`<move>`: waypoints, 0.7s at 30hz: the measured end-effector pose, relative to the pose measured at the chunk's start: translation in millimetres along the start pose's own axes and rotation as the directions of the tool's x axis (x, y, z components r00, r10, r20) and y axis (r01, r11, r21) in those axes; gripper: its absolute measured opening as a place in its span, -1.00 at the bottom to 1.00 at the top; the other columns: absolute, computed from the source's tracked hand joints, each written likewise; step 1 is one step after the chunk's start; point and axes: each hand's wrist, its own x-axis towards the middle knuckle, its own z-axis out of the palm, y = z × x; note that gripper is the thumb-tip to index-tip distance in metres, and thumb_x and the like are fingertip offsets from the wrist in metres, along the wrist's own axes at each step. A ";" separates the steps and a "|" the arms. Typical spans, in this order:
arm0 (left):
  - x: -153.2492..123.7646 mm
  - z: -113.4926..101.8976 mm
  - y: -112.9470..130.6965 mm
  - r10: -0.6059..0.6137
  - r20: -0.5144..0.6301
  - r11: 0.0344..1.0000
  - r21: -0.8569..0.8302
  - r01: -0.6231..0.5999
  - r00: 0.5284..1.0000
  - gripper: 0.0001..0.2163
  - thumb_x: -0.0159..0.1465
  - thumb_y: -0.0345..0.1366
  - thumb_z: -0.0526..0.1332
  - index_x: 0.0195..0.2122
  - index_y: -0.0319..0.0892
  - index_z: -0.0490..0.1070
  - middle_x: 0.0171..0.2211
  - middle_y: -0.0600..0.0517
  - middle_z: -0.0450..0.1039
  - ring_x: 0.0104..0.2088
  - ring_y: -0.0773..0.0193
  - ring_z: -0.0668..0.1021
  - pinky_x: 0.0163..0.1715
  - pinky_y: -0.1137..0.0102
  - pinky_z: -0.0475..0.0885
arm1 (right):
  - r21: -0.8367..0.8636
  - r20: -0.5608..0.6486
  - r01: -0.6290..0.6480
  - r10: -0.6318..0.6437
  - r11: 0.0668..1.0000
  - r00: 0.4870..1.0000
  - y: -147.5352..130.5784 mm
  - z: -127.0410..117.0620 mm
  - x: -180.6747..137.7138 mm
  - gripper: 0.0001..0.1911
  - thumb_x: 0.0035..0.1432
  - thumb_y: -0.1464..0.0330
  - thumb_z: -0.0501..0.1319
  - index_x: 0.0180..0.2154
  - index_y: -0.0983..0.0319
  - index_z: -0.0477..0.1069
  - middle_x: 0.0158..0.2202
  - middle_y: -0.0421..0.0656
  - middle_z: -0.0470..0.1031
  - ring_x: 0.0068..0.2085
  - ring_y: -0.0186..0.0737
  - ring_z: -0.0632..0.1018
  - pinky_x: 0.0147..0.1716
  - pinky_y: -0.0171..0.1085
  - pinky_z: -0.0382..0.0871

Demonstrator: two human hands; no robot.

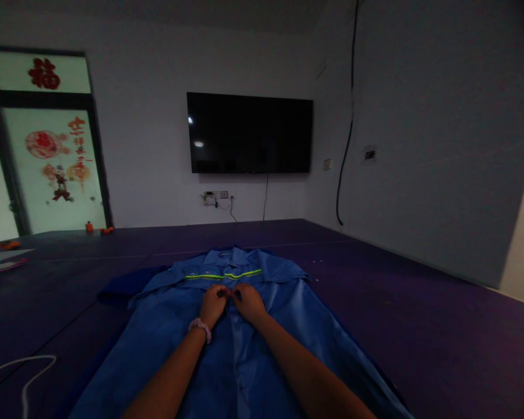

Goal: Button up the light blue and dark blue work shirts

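A blue work shirt (166,343) with a collar and yellow-green stripes across the chest lies spread out, its collar away from me. Both hands meet at the front placket just under the stripes. My left hand (213,302), with a pink scrunchie (199,327) on the wrist, is closed in a pinch on the shirt front. Close beside it, my right hand (248,302) pinches the other side of the placket. Whatever button lies between the fingertips is too small to make out. Darker blue cloth (128,285) shows beneath the shirt at the left.
The shirt rests on a wide purple surface (419,331). A white cable (37,361) lies at the lower left. Small orange objects (107,230) stand near the glass door (52,163). A television (250,134) hangs on the far wall, and a black cable (347,145) dangles at the right.
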 end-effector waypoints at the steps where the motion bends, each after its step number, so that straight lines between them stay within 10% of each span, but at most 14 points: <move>1: 0.2 0.0 -0.2 0.003 -0.007 1.000 0.003 -0.003 1.000 -0.88 0.09 -0.45 0.15 -0.46 -0.22 0.49 -0.41 0.00 0.52 -0.31 0.27 0.52 -0.25 0.45 0.35 | 0.001 0.003 -0.004 0.004 1.000 1.000 -0.4 -0.4 -0.1 -0.82 0.10 0.44 0.10 -0.29 0.25 0.46 -0.23 -0.09 0.53 -0.18 -0.22 0.50 -0.23 -0.38 0.25; 21: -0.7 1.5 -3.5 -0.131 -0.113 0.990 0.038 0.136 0.985 -0.80 0.07 -0.45 0.16 -0.26 -0.28 0.45 -0.35 -0.05 0.52 -0.32 0.25 0.54 -0.32 0.45 0.35 | -0.073 -0.018 -0.024 0.023 0.997 1.000 -1.2 1.6 -0.2 -0.83 0.08 0.46 0.09 -0.33 0.25 0.45 -0.26 -0.08 0.52 -0.20 -0.22 0.50 -0.26 -0.38 0.24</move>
